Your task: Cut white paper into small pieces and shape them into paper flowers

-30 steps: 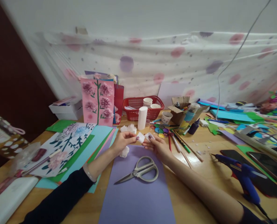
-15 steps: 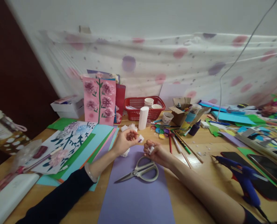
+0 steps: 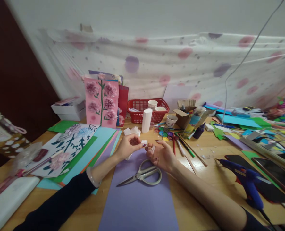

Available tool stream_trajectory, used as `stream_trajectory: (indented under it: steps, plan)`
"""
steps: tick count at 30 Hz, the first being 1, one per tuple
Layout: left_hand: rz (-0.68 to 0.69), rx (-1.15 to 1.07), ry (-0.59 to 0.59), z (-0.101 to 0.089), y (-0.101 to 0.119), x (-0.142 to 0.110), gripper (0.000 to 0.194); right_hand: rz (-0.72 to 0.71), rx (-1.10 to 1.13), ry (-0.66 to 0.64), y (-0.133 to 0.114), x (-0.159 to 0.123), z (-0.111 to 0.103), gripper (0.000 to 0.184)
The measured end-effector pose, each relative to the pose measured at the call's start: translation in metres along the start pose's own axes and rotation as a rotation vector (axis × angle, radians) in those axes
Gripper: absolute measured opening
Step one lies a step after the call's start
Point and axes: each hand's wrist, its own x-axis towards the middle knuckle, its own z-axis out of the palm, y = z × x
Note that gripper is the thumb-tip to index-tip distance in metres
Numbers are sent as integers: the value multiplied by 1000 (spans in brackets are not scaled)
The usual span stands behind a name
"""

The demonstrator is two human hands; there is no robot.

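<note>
My left hand is curled, pinching a small white paper piece between thumb and fingertips. My right hand lies palm up just to its right, fingers loosely bent, with another small white scrap at its fingertips. Both hands hover over a lilac paper sheet. Grey scissors lie on that sheet just below my right hand. Several folded white paper bits sit behind my left hand.
A blue glue gun lies at the right beside dark phones. Behind the hands stand a white tube, a red basket, a pink flower card, a paint palette and pens. Coloured sheets and a flower picture cover the left.
The two hands, first holding white pieces side by side, drew apart slightly. My right hand dipped toward the scissors, then turned palm up. My left hand kept its pinch.
</note>
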Motion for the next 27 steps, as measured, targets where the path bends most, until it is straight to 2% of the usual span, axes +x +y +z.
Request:
stream_trajectory:
  steps: [5,9,11,15,19,23,27]
  plan:
    - [-14,-3,0,1,-1,0,21,-134,-204,54,7,4,0,33]
    - [16,30,-24,3,0,-2,17,-148,-463,60,11,1,4,32]
    - [58,71,-63,3,2,-4,15,-165,-525,72,12,0,6,34]
    - [192,212,-92,3,11,-8,19,-246,-576,163,14,1,8,36]
    - [303,296,-33,5,15,-10,18,-285,-592,214,15,3,6,35]
    - [236,306,68,6,12,-11,10,-302,-609,214,16,2,7,34]
    - [189,288,32,5,10,-10,9,-315,-591,193,16,1,7,32]
